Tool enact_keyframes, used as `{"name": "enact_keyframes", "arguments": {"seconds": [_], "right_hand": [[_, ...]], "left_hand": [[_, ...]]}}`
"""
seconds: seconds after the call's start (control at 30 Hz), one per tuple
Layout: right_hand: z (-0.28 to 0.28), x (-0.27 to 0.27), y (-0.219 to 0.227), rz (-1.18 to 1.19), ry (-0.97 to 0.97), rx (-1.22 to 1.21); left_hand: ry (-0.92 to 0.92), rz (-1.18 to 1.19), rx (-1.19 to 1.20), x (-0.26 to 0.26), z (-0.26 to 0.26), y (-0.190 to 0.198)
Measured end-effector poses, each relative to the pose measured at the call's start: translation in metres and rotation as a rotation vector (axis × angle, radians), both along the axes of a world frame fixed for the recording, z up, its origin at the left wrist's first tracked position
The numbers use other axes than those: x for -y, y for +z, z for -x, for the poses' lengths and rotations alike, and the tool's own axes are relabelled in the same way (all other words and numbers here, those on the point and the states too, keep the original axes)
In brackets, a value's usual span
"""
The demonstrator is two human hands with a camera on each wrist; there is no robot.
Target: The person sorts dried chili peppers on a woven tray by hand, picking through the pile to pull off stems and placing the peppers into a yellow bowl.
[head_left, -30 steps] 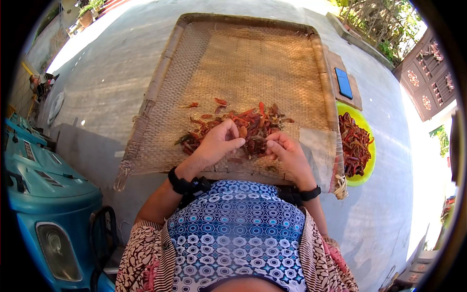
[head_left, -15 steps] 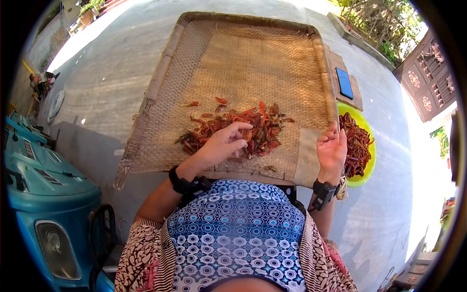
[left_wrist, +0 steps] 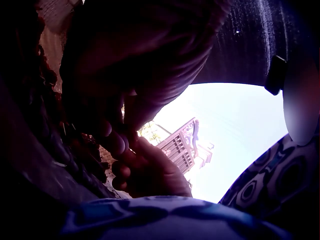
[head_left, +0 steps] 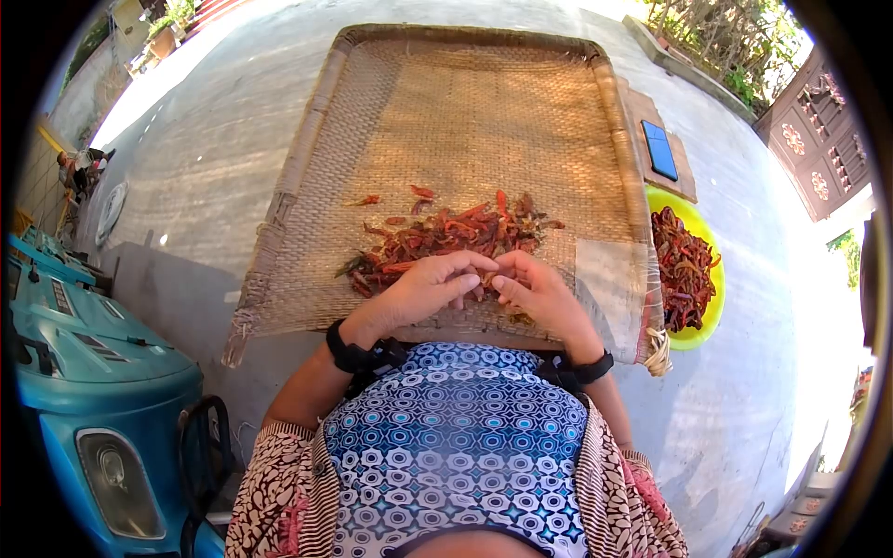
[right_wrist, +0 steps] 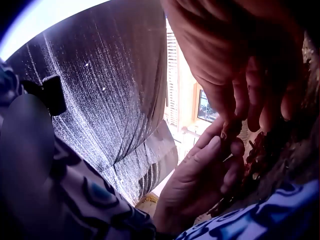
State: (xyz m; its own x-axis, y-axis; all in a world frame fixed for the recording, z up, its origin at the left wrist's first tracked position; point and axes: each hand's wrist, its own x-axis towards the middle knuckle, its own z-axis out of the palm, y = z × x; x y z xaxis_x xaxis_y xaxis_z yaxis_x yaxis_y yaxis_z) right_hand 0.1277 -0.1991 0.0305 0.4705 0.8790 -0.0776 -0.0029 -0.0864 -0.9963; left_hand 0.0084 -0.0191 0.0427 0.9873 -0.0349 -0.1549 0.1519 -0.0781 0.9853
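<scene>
A loose pile of dried red chili peppers (head_left: 446, 232) lies on the near part of a large woven bamboo tray (head_left: 474, 112). Over the pile's near edge, my left hand (head_left: 430, 288) and my right hand (head_left: 541, 296) meet at their fingertips. In the right wrist view, a small reddish-brown piece of chili pepper (right_wrist: 226, 133) shows between the pinching thumbs and forefingers of both hands. Most of that piece is covered by the fingers. The left wrist view is dark, with the right hand (left_wrist: 155, 170) below the nearer left hand (left_wrist: 145, 55).
A yellow-green bowl (head_left: 714, 302) full of red chilies stands by the tray's right side. Behind it, a blue phone (head_left: 659, 152) lies on a brown board (head_left: 686, 177). A patch (head_left: 605, 288) covers the tray's near right corner. A teal vehicle (head_left: 102, 391) stands at the left.
My right hand went from the left hand out beside the bowl with its fingers extended, then came back to meet the left hand. The left hand stayed over the pile.
</scene>
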Motion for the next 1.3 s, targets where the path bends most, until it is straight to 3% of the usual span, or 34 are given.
{"name": "enact_keyframes", "arguments": {"seconds": [0.53,0.7,0.97,1.2,1.3], "right_hand": [[0.005,0.002,-0.002,-0.034,0.102,-0.138],[0.004,0.002,-0.005,-0.018,-0.059,-0.257],[-0.025,0.019,-0.006,-0.166,-0.426,-0.294],[-0.057,0.043,-0.006,-0.69,-0.639,-0.724],[-0.055,0.042,-0.022,-0.662,-0.585,-0.812]], "left_hand": [[-0.002,0.001,-0.02,-0.001,0.003,0.002],[0.088,-0.008,-0.011,0.0,0.003,-0.005],[0.032,-0.044,0.002,-0.005,0.002,-0.01],[-0.028,-0.138,-0.007,-0.005,0.001,-0.013],[-0.036,-0.146,-0.02,-0.004,0.001,-0.01]]}}
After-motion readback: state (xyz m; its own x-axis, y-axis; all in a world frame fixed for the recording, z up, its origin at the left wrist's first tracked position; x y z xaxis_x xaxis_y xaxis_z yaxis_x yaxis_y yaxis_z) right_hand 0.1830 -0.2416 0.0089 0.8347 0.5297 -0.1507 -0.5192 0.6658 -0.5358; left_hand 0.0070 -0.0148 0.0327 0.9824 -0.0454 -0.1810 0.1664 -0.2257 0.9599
